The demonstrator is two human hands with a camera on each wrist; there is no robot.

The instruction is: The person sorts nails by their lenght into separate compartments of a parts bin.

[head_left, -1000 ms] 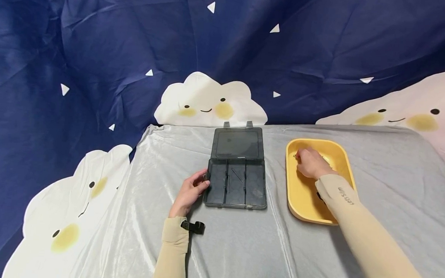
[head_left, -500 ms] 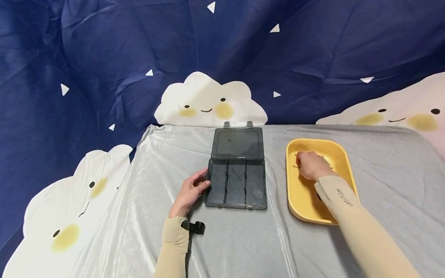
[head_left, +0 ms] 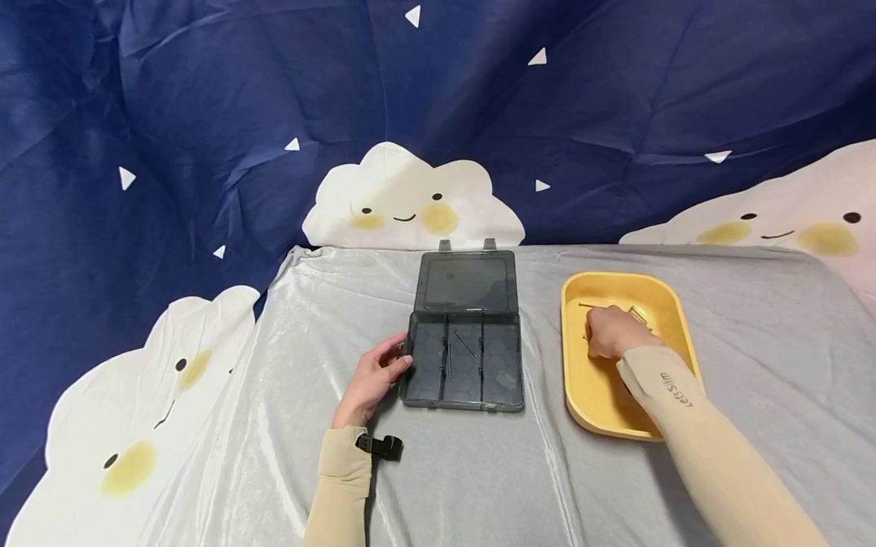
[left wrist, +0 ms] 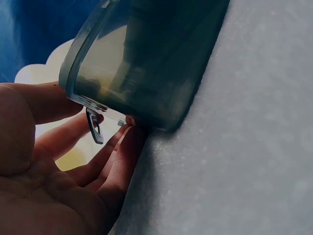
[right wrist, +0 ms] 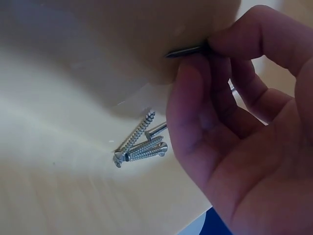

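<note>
A dark translucent compartment box [head_left: 424, 379] stands with its lid [head_left: 467, 281] laid back, and two thin nails [head_left: 466, 344] lie in its middle compartment. My left hand [head_left: 370, 381] holds the box's left side, thumb at the rim and fingers against the wall in the left wrist view. Inside the yellow tray [head_left: 575, 394], my right hand [head_left: 615, 332] pinches a nail [right wrist: 185, 51] between thumb and fingertip; its dark pointed end shows in the right wrist view, while its head is hidden. Several screws [right wrist: 139, 139] lie beside that hand.
Grey velvety cloth [head_left: 473, 487] covers the table under the box and tray. A blue curtain [head_left: 447, 70] with cloud prints hangs behind the far edge. The tray's raised wall surrounds my right hand.
My right hand has shifted slightly nearer within the tray, uncovering a nail near the far left and more screws. My left hand and the box stay in place.
</note>
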